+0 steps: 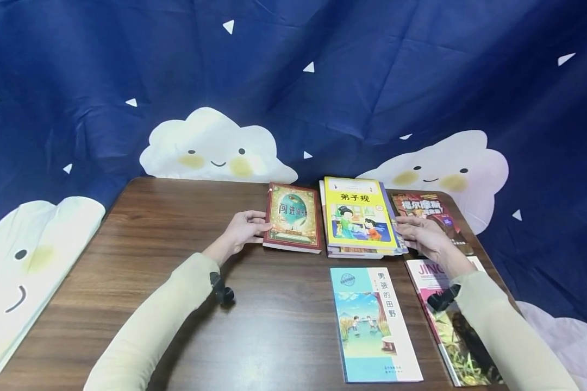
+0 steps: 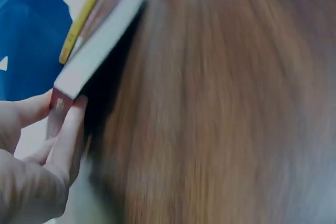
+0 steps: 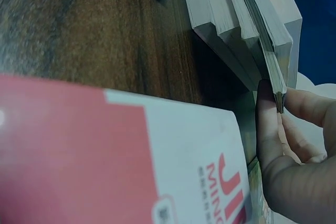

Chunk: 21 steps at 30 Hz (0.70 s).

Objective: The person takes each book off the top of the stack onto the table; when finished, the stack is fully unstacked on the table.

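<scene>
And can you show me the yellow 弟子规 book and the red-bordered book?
Yellow 弟子规 book (image 1: 359, 213): head view, middle of its front cover.
Red-bordered book (image 1: 293, 216): head view, on the green oval in its front cover.

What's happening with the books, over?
Left hand grips red-bordered book by its edge. Right hand pinches a stacked book. Blue-and-white book lies clear of both hands.

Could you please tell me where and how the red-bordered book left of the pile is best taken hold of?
Probably by its left edge, coming from the left, pinched across its thickness: the red-bordered book has open table on that side, while the pile stands close along its right. The left hand pinches it there.
</scene>
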{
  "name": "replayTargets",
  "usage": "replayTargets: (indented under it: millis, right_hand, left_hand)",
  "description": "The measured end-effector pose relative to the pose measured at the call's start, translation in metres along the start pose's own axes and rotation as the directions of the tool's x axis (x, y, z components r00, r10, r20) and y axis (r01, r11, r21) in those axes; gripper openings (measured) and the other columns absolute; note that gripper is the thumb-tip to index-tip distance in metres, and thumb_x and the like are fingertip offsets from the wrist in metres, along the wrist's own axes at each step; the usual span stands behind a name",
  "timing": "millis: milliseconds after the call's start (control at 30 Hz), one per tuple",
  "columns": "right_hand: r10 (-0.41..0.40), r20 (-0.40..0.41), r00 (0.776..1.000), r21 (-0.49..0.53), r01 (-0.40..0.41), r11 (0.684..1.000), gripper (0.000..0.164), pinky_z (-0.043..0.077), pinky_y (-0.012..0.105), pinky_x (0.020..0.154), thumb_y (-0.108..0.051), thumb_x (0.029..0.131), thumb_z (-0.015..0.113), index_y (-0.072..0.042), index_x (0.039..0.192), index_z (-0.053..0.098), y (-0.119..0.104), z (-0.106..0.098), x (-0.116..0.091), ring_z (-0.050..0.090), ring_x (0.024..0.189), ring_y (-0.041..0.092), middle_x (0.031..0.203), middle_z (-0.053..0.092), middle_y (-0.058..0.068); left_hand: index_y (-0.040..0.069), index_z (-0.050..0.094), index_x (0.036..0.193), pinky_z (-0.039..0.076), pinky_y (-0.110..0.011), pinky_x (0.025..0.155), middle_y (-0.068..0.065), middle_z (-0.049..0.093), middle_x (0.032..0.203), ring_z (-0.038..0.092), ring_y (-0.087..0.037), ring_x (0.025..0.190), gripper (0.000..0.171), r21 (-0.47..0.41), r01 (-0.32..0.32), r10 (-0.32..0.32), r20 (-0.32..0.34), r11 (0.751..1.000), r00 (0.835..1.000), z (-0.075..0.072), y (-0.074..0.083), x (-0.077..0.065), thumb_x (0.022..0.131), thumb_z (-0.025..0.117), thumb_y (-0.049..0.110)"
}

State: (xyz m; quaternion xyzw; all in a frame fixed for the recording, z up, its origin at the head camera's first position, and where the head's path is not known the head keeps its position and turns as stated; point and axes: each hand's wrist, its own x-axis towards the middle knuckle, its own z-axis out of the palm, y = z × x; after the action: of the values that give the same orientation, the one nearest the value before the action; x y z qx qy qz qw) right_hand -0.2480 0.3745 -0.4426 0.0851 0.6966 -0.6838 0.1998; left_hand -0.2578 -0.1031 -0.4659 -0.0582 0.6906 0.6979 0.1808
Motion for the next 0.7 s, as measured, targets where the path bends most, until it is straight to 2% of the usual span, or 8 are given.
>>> replayTargets:
  millis: [133,233,300,400,500,600,700]
  right_hand:
    - [0.006,-0.001,1.000,-0.013,-0.006,1.000,0.070,0.067,0.021,0.080,-0.008,0.105,0.065,0.007,0.161,0.026,-0.001,0.002,0.001,0.076,0.089,0.005,0.095,0.079,-0.010]
    - [0.005,-0.005,1.000,-0.013,-0.005,1.000,0.068,0.067,0.021,0.079,-0.008,0.105,0.065,0.006,0.160,0.029,-0.001,0.002,0.002,0.076,0.088,0.005,0.095,0.079,-0.010]
    - [0.003,-0.008,1.000,-0.010,-0.003,1.000,0.063,0.068,0.021,0.079,-0.008,0.105,0.065,0.004,0.158,0.033,-0.001,0.001,0.001,0.076,0.088,0.005,0.095,0.079,-0.010]
    - [0.005,-0.016,1.000,-0.001,-0.005,1.000,0.060,0.068,0.021,0.079,-0.008,0.105,0.065,0.002,0.156,0.037,-0.001,0.000,0.001,0.076,0.088,0.006,0.095,0.079,-0.009]
    - [0.009,-0.015,1.000,0.001,-0.009,1.000,0.062,0.068,0.021,0.079,-0.008,0.105,0.065,0.002,0.158,0.034,0.000,-0.001,0.001,0.076,0.088,0.006,0.095,0.079,-0.009]
    - [0.009,-0.007,1.000,-0.003,-0.009,1.000,0.067,0.068,0.021,0.079,-0.008,0.105,0.065,0.004,0.160,0.029,0.000,-0.001,0.001,0.076,0.089,0.005,0.095,0.079,-0.010]
    - [0.007,-0.003,1.000,-0.008,-0.007,1.000,0.066,0.068,0.022,0.079,-0.008,0.105,0.065,0.004,0.159,0.031,0.000,-0.001,0.002,0.076,0.089,0.005,0.095,0.079,-0.010]
  left_hand:
    - [-0.005,0.063,0.136,0.068,-0.025,0.065,-0.005,0.072,0.098,0.071,-0.008,0.071,0.049,0.171,-0.068,0.077,-0.045,0.983,0.996,-0.006,0.000,-0.001,0.093,0.081,0.008]
    - [-0.006,0.064,0.133,0.067,-0.024,0.060,-0.004,0.072,0.093,0.070,-0.010,0.068,0.045,0.189,-0.116,0.129,-0.056,0.975,0.990,-0.002,0.005,-0.002,0.092,0.080,0.004]
    - [-0.006,0.064,0.134,0.067,-0.024,0.061,-0.008,0.074,0.096,0.071,-0.011,0.068,0.044,0.154,-0.144,0.152,-0.045,0.978,0.987,0.006,0.010,-0.001,0.093,0.078,0.003]
    - [-0.006,0.063,0.136,0.068,-0.026,0.065,-0.019,0.075,0.109,0.074,-0.013,0.071,0.044,0.093,-0.151,0.153,-0.005,0.984,0.988,0.026,0.018,0.000,0.095,0.076,0.005]
    - [-0.006,0.063,0.136,0.069,-0.026,0.066,-0.028,0.074,0.119,0.074,-0.014,0.070,0.042,0.041,-0.135,0.134,0.039,0.990,0.990,0.051,0.020,0.005,0.098,0.074,0.007]
    - [-0.006,0.062,0.138,0.069,-0.026,0.067,-0.031,0.072,0.122,0.072,-0.013,0.068,0.042,0.009,-0.119,0.118,0.076,0.993,0.990,0.077,0.019,0.010,0.100,0.071,0.009]
    - [-0.005,0.061,0.139,0.069,-0.026,0.066,-0.029,0.072,0.123,0.070,-0.013,0.068,0.042,-0.005,-0.113,0.113,0.089,0.994,0.990,0.101,0.017,0.014,0.102,0.070,0.012]
